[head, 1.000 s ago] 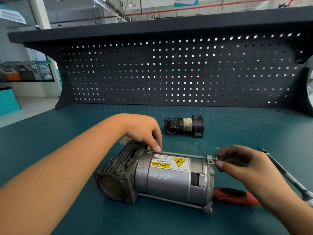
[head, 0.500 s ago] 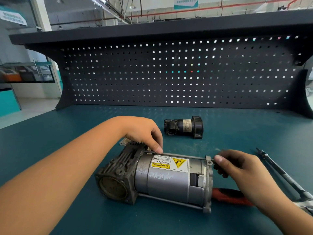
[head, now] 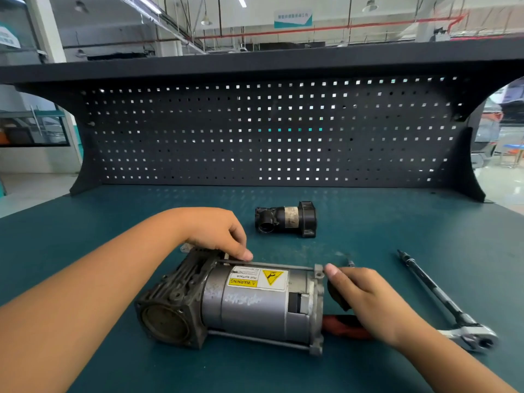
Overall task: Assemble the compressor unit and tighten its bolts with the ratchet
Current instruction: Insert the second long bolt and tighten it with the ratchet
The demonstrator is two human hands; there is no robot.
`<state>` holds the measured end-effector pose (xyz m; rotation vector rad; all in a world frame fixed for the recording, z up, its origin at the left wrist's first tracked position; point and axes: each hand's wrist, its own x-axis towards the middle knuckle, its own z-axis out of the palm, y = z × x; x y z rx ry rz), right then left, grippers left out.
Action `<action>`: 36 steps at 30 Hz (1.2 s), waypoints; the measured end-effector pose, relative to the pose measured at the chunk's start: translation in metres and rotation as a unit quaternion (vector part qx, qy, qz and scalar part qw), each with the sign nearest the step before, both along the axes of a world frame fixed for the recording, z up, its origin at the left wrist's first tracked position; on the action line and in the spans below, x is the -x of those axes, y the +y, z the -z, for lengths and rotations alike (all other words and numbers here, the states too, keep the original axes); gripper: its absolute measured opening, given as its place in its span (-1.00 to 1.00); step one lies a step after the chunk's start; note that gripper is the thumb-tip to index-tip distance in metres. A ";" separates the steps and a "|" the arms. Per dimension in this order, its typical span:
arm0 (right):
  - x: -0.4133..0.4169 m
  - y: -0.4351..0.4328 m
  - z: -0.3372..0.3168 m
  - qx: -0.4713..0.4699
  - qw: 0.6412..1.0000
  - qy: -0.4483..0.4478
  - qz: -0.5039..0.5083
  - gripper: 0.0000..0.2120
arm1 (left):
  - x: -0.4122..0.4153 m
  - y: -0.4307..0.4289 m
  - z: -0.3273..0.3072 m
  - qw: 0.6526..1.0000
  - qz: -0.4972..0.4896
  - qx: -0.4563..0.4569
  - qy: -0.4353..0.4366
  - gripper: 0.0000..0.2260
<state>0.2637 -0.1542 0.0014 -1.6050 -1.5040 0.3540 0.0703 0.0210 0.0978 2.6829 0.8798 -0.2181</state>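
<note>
Our left hand [head: 218, 236], fingers curled, pinched the long steel bolt [head: 283, 266] atop the grey cylindrical compressor [head: 255, 307] to guide it; right hand [head: 368, 299] pinched its head, probably threading.

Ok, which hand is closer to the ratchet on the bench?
Right. The right hand pinches the long bolt at the compressor's flange, a short way left of the ratchet; the left hand grips the bolt's other end, farther off.

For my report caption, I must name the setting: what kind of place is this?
Probably an industrial workshop: a teal workbench with a black pegboard, a ratchet beside the compressor unit, and pipes under a high ceiling.
</note>
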 end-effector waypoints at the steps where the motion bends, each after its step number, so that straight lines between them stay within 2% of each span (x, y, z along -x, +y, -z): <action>1: -0.003 -0.002 -0.002 0.002 1.000 -0.007 0.004 -0.50 | 0.000 0.000 0.000 1.000 0.000 -0.007 0.004 -0.75; 5: -0.036 -0.018 -0.017 -0.058 0.993 -0.020 0.097 -0.58 | 0.002 -0.003 -0.001 0.999 -0.013 -0.029 0.016 -0.74; 7: -0.053 -0.035 -0.021 -0.046 0.995 -0.012 0.086 -0.71 | 0.004 -0.005 0.000 0.999 -0.022 -0.037 0.019 -0.73; 8: -0.059 -0.043 -0.020 -0.021 0.998 -0.036 0.055 -0.77 | 0.004 -0.005 0.000 0.999 -0.027 -0.038 0.017 -0.72; 10: -0.064 -0.056 -0.012 0.081 0.982 -0.170 0.004 -0.72 | 0.005 -0.007 0.000 0.998 -0.039 -0.037 0.018 -0.71; 12: -0.066 -0.062 0.004 0.158 0.934 -0.321 -0.001 -0.58 | 0.004 -0.010 -0.002 0.997 -0.057 -0.041 0.021 -0.64; 18: -0.064 -0.071 0.012 0.148 0.884 -0.435 0.085 -0.75 | -0.007 -0.020 0.001 0.990 -0.110 -0.080 0.035 -0.22; 19: -0.064 -0.073 0.011 0.134 0.890 -0.422 0.108 -0.79 | -0.010 -0.021 0.003 0.987 -0.119 -0.103 0.042 -0.18; 20: -0.062 -0.074 0.007 0.097 0.910 -0.377 0.141 -0.86 | -0.013 -0.023 0.004 0.982 -0.124 -0.131 0.050 -0.20; 21: -0.062 -0.075 0.002 0.049 0.932 -0.317 0.171 -0.94 | -0.017 -0.025 0.004 0.978 -0.125 -0.156 0.054 -0.26; 22: -0.065 -0.075 -0.003 -0.023 0.949 -0.241 0.202 -0.90 | -0.020 -0.029 0.004 0.977 -0.123 -0.170 0.048 -0.34; 23: -0.071 -0.076 -0.007 -0.106 0.946 -0.194 0.236 -0.83 | -0.024 -0.035 0.003 0.977 -0.121 -0.172 0.030 -0.42; 25: -0.085 -0.076 -0.024 -0.225 0.912 -0.158 0.303 -0.84 | -0.033 -0.053 0.005 0.979 -0.119 -0.158 -0.042 -0.57; 27: -0.101 -0.073 -0.043 -0.253 0.901 -0.096 0.338 -0.76 | -0.046 -0.083 0.017 0.968 -0.101 -0.183 -0.139 -0.67; 30: -0.118 -0.067 -0.070 -0.291 0.902 0.085 0.306 -0.67 | -0.071 -0.137 0.045 0.948 -0.033 -0.220 -0.227 -0.65; 32: -0.129 -0.061 -0.075 -0.308 0.891 0.200 0.266 -0.68 | -0.087 -0.152 0.054 0.942 -0.004 -0.248 -0.225 -0.66; 34: -0.135 -0.056 -0.070 -0.313 0.884 0.246 0.245 -0.70 | -0.093 -0.146 0.051 0.942 0.001 -0.263 -0.208 -0.68; 36: -0.136 -0.050 -0.063 -0.320 0.877 0.303 0.192 -0.68 | -0.088 -0.130 0.043 0.952 -0.011 -0.230 -0.202 -0.67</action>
